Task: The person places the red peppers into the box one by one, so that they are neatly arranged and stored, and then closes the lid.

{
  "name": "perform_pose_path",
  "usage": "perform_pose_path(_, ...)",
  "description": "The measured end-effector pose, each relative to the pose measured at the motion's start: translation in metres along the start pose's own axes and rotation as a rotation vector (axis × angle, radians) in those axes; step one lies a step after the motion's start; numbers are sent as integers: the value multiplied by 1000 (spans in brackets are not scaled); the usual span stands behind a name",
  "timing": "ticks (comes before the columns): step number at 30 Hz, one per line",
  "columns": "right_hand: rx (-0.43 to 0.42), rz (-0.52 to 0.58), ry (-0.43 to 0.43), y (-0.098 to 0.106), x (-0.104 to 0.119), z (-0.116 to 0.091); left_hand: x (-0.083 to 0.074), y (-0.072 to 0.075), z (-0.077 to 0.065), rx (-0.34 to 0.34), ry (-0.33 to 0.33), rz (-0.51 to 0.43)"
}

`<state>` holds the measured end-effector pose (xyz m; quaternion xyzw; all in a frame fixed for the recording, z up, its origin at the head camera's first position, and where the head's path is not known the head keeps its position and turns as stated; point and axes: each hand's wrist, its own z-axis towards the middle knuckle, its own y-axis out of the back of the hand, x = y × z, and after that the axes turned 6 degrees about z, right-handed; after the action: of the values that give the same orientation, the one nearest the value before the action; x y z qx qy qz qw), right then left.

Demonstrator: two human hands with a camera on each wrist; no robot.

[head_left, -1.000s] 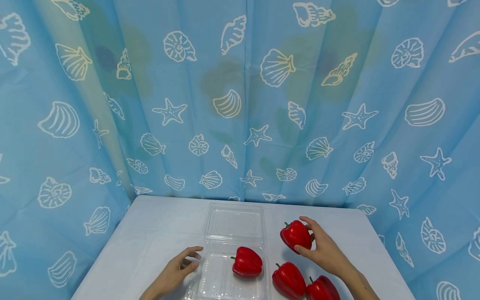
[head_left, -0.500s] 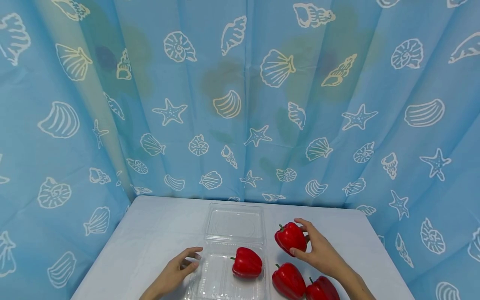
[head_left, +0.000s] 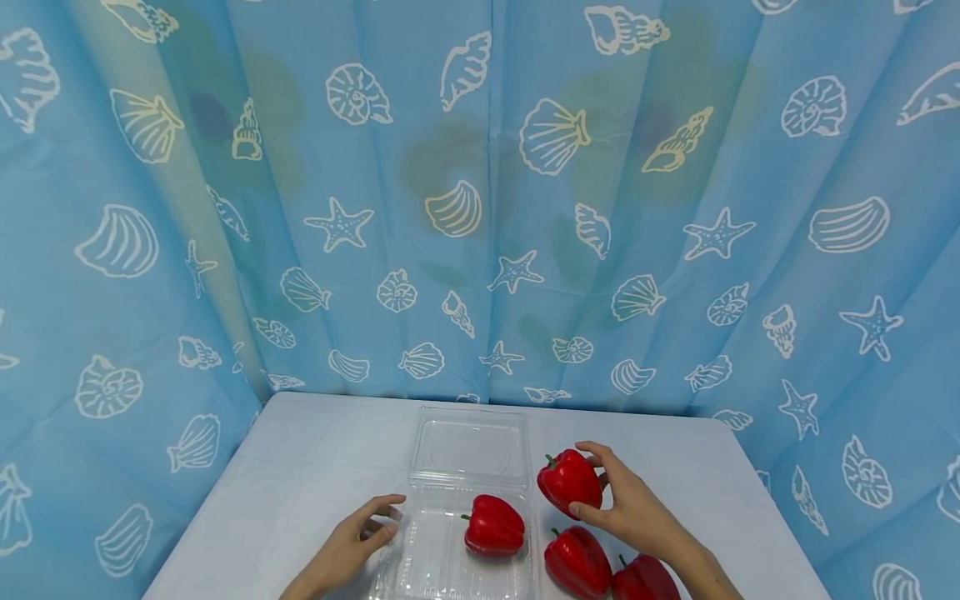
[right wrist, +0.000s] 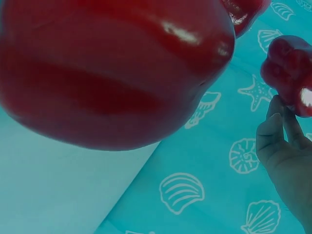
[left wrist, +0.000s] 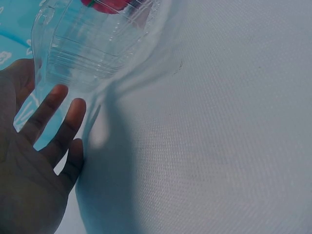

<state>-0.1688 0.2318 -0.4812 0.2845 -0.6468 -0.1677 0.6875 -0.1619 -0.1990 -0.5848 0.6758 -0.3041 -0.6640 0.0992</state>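
My right hand grips a red bell pepper between thumb and fingers, above the table just right of the clear plastic clamshell container. Its green stem points up and left. In the right wrist view the fingertips lie against this held pepper. Another red bell pepper lies on its side in the right half of the container's base. My left hand is beside the container's left wall, holding nothing. The left wrist view shows its fingers loosely extended near the clear wall.
The container's lid lies folded back on the white table. Two more red peppers, a nearer-left one and one beside it, lie right of the container, below my right hand. A blue shell-print curtain surrounds the table.
My right hand has carried its pepper left and slightly toward me, closer to the container. My left hand and the other peppers have stayed in place.
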Motion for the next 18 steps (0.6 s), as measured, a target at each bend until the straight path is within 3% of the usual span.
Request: perform_pose_path(18,63,14,55,-1,4,-1,1,-1,1,5,-3,2)
